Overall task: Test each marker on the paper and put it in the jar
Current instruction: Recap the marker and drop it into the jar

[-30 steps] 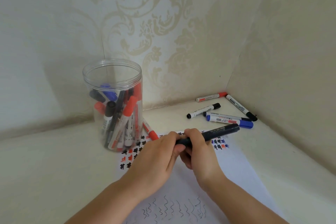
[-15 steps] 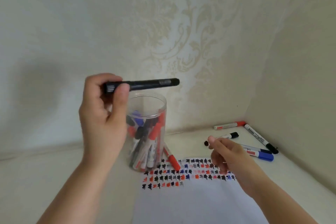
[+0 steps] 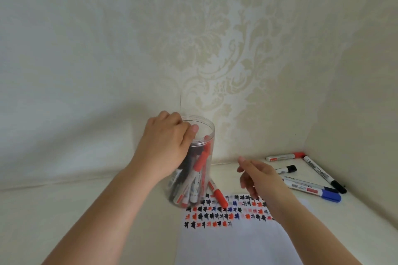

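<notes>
At the bench's right rear corner lay five loose markers, long axes fanned roughly left to right, just beyond the right hand, the nearer one, whose fingers hung loosely apart, empty. Left hand rested over the rim of the jar, fingers curled at the mouth; grip unclear. One red marker lay beside the jar, on the edge of the paper.

Home corner: damask wallpaper.
</notes>
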Motion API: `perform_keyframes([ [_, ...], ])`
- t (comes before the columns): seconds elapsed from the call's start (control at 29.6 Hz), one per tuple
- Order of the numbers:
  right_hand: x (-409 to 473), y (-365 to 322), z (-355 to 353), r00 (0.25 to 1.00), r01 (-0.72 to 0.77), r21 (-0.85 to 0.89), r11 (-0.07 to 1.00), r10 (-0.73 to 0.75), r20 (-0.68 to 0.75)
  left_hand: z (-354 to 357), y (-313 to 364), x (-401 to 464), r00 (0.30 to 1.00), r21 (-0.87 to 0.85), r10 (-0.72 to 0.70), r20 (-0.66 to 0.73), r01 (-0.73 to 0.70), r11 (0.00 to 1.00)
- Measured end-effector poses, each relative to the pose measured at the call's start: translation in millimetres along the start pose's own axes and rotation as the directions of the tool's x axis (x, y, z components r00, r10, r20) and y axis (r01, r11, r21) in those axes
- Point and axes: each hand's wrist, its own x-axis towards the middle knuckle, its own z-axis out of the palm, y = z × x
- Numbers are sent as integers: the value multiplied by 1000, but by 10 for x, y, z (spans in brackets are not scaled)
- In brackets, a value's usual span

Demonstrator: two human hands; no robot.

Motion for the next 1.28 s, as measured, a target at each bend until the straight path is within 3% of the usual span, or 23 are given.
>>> perform_keyframes([
  [0.07,1,-33,29,1000,19,-5,1000,-19,-6,31,-26,-30,1000,-42,-24,16,24,999],
  [0.13,2,-52,53,999,35,-19,999,-35,-6,14,-25,-65,995,-74,-7,-100,0,997],
  [0.24,8,-38,60,998,56,-22,998,-56,-1,-29,92,-137,934,-129,88,-346,-141,982],
  [0.3,-2,-2,35,997,74,-34,997,-74,0,-11,248,-193,905,-234,174,-389,-279,931],
  [0.37,-12,66,-31,996,82,-77,994,-83,-11,88,399,-233,924,-376,240,-297,-345,860],
  [0.51,-9,322,-337,986,93,-330,939,-132,-100,537,658,-259,951,-490,297,90,-217,844],
  [0.64,20,624,-795,952,19,-642,766,-210,-222,1080,823,-243,907,-511,295,300,-108,853],
  [0.81,165,825,-1240,942,-45,-899,436,-281,-184,1474,998,-113,904,-531,257,342,-40,846],
  [0.94,249,853,-1336,956,-25,-986,168,-284,-72,1632,1134,-26,911,-555,245,333,-21,832],
  [1.15,310,836,-1403,957,53,-995,-88,-281,75,1761,1247,-32,896,-555,282,343,-49,831],
  [1.21,279,738,-1412,961,50,-999,11,-273,45,1758,1246,-40,893,-561,297,339,-61,825],
  [1.28,193,579,-1381,956,-1,-931,365,-273,-109,1704,1248,-45,892,-577,309,329,-69,814],
])
